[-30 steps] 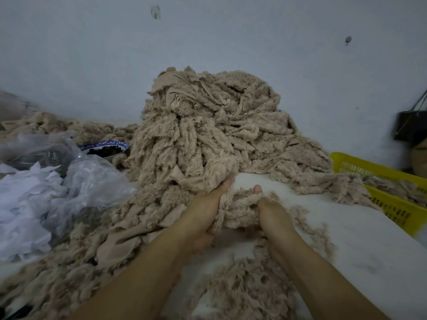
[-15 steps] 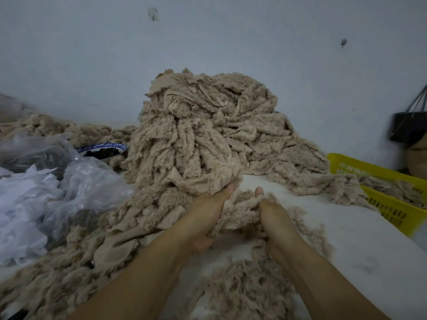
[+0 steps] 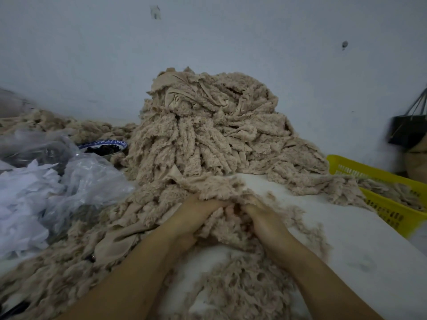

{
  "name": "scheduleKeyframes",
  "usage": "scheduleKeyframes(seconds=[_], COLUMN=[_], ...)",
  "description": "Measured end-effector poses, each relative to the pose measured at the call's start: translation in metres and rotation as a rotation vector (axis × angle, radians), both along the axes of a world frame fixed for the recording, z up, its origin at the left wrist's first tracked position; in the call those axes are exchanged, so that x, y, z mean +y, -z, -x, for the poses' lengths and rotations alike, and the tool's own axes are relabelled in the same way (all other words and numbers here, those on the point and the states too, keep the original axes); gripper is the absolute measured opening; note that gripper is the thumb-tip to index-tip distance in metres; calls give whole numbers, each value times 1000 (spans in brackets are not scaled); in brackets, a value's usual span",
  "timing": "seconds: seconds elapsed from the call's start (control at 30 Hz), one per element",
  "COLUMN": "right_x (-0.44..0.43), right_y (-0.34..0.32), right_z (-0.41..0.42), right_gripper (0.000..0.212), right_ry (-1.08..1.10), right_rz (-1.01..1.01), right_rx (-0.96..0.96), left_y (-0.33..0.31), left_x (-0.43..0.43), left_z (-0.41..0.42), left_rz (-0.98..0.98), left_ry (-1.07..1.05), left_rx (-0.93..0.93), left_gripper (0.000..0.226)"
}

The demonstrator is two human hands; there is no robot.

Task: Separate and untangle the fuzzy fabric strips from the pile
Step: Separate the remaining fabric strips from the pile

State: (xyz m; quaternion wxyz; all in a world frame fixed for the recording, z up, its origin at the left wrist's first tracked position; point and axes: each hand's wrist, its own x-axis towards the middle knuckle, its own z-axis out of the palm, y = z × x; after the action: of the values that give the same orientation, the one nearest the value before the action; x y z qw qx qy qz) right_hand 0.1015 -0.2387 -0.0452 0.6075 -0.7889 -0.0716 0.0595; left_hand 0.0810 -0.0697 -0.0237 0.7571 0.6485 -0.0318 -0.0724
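I see left hand [image 3: 198, 217] fingers [image 3: 213, 206] clamped on fuzzy strip clump [image 3: 220, 227] at pile [image 3: 208, 139] foot; right hand [image 3: 262, 218] fingers buried, grip unclear. I'd draw hands apart slowly, no yanking.

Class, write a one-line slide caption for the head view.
Left hand and right hand grip fuzzy beige strips before the tall pile; yellow basket at right.

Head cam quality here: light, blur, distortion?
Head view: dim, flat bluish light, no glare; wide-angle bending at edges; yellow basket and black bag at right edge blurred; left hand and right hand, gripping fabric strips, and the pile sharper.
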Motion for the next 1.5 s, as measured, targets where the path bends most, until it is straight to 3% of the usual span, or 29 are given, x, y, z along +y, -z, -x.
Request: scheduleKeyframes(seconds=[0.17, 0.27, 0.4, 0.5, 0.6, 0.67, 0.87, 0.97, 1.1, 1.2, 1.27, 1.33, 1.43, 1.5], right_x=[-2, -4, 6, 13, 9, 10, -7, -14, -41, -38, -22, -13, -3, 4], right_y=[-6, -9, -10, -10, -14, -15, -18, -18, -26, -27, -18, -6, -1, -1], right_z=[9, 12, 11, 5, 3, 5, -5, -6, -7, -3, 2, 4, 6, 9], right_gripper=[32, 46, 54, 43, 40, 41, 45, 43, 37, 35, 27, 43, 69, 61], right_ry=[-217, -291, -27, 173, 197, 169, 376, 452, 572, 363, 164, 3, -147, -203], right_rz=[-186, -88, -50, -219, -315, -332, -315, -400, -632, -559, -254, -61, -191, -262], right_rx=[179, 133, -62, -20, 19, 20, 18, 35, 44, -28, -94, -134, -4, 24], left_y=[-4, -6, -10, -13, -19, -21, -16, -16, -18, -18, -17, -17, -16, -14], left_x=[1, 1, -6, -15, -20, -20, -22, -16, 3, 11, 7, 6, 4, -3], left_z=[1, 3, 7, 12, 19, 19, 15, 18, 13, 12, 14, 16, 20, 19], left_rz=[126, 139, 52, -134, -221, -203, -107, -49, 122, 186, 223, 204, 183, 117], left_ry=[-14, -28, -12, 27, 111, 135, 203, 199, 185, 226, 297, 314, 323, 299], left_rx=[92, 89, 37, -73, -148, -144, -120, -87, -65, -75, -92, -52, -41, -35], left_gripper=[28, 41, 33, 21, 15, 26, 15, 15, 31, 46, 55, 74, 66, 71])
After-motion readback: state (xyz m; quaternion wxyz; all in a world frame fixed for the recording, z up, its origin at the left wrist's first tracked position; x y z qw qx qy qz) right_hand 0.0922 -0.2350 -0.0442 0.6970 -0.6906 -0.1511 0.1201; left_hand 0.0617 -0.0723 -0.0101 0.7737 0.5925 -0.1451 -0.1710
